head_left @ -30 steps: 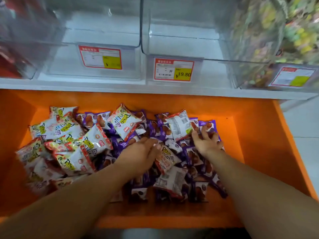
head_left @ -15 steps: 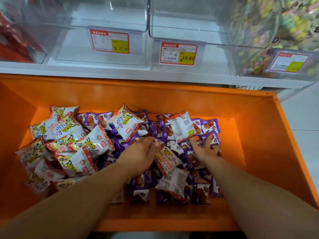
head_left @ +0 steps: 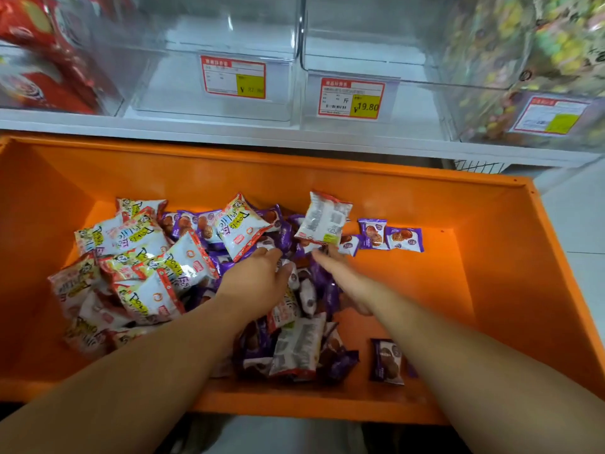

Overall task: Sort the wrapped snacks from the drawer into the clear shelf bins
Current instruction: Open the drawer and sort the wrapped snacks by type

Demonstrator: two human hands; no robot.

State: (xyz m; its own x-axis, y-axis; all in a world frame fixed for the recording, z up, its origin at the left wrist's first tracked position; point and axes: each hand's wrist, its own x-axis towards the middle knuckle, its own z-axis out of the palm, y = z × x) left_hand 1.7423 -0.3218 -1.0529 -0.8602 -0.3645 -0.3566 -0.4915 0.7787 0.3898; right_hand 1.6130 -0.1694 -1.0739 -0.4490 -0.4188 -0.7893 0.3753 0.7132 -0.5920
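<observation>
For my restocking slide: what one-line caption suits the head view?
Left hand and right hand reach into purple and white wrapped snacks in an orange drawer beneath clear plastic shelf bins.

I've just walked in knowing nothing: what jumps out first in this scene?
A bright orange drawer fills the lower view, heaped at its left and middle with white-and-red and purple wrapped snacks. The left hand and right hand both reach into the pile's middle. Above, clear shelf bins carry red-and-yellow price tags.
</observation>
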